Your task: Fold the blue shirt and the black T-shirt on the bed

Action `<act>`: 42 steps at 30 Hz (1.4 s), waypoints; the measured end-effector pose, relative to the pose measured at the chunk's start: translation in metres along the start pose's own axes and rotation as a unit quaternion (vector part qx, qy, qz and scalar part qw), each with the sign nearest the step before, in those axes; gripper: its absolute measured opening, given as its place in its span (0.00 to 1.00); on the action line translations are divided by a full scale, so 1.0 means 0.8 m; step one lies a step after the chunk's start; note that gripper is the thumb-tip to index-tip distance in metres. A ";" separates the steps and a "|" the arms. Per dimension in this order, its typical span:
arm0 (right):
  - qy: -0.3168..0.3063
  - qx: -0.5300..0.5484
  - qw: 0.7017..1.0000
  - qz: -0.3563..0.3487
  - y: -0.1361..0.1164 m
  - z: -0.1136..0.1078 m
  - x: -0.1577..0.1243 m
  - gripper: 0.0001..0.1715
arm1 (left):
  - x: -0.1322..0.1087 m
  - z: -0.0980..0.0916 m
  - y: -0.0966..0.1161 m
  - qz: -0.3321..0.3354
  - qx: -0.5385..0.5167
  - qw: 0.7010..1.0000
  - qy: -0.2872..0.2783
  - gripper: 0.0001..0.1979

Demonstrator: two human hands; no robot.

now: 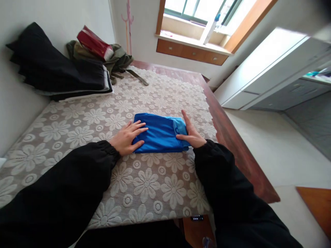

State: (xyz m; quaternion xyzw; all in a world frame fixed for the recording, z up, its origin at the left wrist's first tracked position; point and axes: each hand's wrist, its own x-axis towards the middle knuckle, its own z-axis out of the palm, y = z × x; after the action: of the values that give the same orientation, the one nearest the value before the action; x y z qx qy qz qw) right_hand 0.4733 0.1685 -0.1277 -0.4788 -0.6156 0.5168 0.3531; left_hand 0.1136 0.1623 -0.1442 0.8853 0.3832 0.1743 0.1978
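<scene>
A folded blue garment lies flat on the lace tablecloth in front of me, with a lighter blue part showing at its right end. My left hand rests on its left end, fingers spread over the cloth. At the right end is my right hand, its thumb on the lighter blue part and its forefinger pointing away from me along the edge. The other fingers of that hand are partly hidden. Which kind of garment it is, I cannot tell.
Folded dark clothes are stacked at the back left. Beside them sits an olive green bag with a red package on top. The table's reddish wooden edge runs along the right. A white cabinet stands beyond.
</scene>
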 end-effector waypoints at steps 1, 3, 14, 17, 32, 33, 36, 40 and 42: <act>-0.015 -0.030 0.999 -0.009 -0.002 -0.003 -0.002 0.67 | -0.001 -0.001 0.002 -0.002 0.016 1.000 -0.013 0.31; -0.030 -0.065 0.997 -0.006 -0.005 -0.010 -0.005 0.60 | -0.001 -0.003 0.005 -0.004 0.043 0.999 -0.031 0.31; -0.097 -0.061 0.982 0.152 -0.002 -0.040 -0.016 0.85 | -0.003 -0.002 0.009 -0.024 0.111 0.992 -0.053 0.39; -0.093 -0.055 0.982 0.152 -0.008 -0.039 -0.019 0.85 | -0.003 -0.003 0.010 -0.026 0.115 0.991 -0.057 0.42; 0.037 -0.132 0.988 0.076 0.001 -0.062 -0.015 0.64 | -0.001 0.001 0.010 -0.014 0.125 0.990 -0.060 0.46; 0.072 -0.185 0.977 0.077 -0.001 -0.064 -0.013 0.54 | -0.001 0.001 0.010 -0.013 0.125 0.990 -0.059 0.45; 0.057 -0.357 0.925 0.120 -0.011 -0.061 -0.010 0.33 | 0.000 0.002 0.009 -0.019 0.130 0.989 -0.066 0.42; -0.023 -0.445 0.883 0.145 -0.024 -0.041 -0.008 0.35 | 0.001 0.003 0.010 -0.029 0.129 0.988 -0.077 0.40; -0.013 -0.450 0.881 0.148 -0.026 -0.032 -0.007 0.33 | 0.000 0.003 0.011 -0.028 0.130 0.988 -0.074 0.41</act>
State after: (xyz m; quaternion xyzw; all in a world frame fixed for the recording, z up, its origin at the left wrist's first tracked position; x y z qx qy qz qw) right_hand 0.4938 0.1705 -0.1019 -0.6645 -0.7086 0.2369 0.0112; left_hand 0.1202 0.1564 -0.1423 0.9027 0.4117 0.0517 0.1140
